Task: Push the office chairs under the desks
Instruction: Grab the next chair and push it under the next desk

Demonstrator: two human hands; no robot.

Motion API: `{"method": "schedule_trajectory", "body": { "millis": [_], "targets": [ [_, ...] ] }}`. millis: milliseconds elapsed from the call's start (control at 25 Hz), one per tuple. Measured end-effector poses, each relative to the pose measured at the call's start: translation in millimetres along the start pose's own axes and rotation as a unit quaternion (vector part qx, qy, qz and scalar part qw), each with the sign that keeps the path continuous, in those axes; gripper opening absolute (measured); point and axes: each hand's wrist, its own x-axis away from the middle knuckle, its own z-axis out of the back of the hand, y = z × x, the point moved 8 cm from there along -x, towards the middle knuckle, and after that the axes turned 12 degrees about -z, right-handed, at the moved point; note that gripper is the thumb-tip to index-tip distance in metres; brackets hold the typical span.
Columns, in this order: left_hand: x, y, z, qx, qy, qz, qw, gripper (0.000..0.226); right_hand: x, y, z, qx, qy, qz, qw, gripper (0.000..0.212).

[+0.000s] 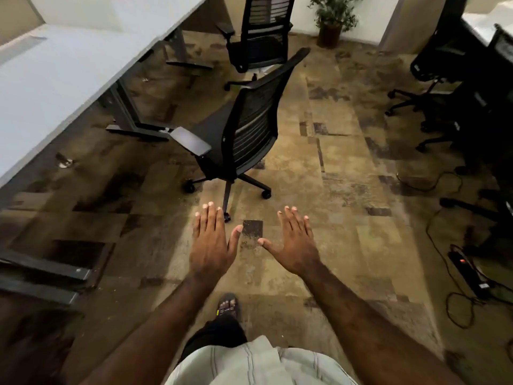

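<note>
At lower centre, the left hand [212,243] and right hand [295,241] hover flat, fingers spread, holding nothing. A power strip [469,275] lies at right. Mid-frame, the nearest chair [244,129] stands clear of the white desk [55,79], seat facing it, backrest toward the hands. A second chair [261,34] stands beyond.

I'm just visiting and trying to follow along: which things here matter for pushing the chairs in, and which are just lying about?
Part of the job:
- nearest chair, out from the desk
- second chair, also out
- long white desk
- left hand and right hand, open, touching nothing

Just lying about:
- potted plant
- power strip and cables on the floor
- dark chairs at right
</note>
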Motion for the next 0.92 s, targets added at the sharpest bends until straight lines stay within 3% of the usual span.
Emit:
{"method": "schedule_trajectory", "body": {
  "millis": [280,480,640,920],
  "targets": [
    [-103,66,-38,0.021,-0.031,-0.1,0.994,0.082,-54,82,22,-0.031,0.043,-0.087,0.995,0.113],
    [-202,74,-54,0.046,-0.042,-0.106,0.992,0.082,-138,113,40,-0.054,0.048,-0.13,0.989,0.115],
    [-282,78,-52,0.027,-0.02,-0.14,0.99,0.084,-213,123,60,-0.037,0.037,-0.126,0.991,0.115],
    [-386,90,-38,0.024,0.039,-0.182,0.982,0.086,-318,124,109,-0.057,0.085,-0.099,0.99,0.107]
  ]
}}
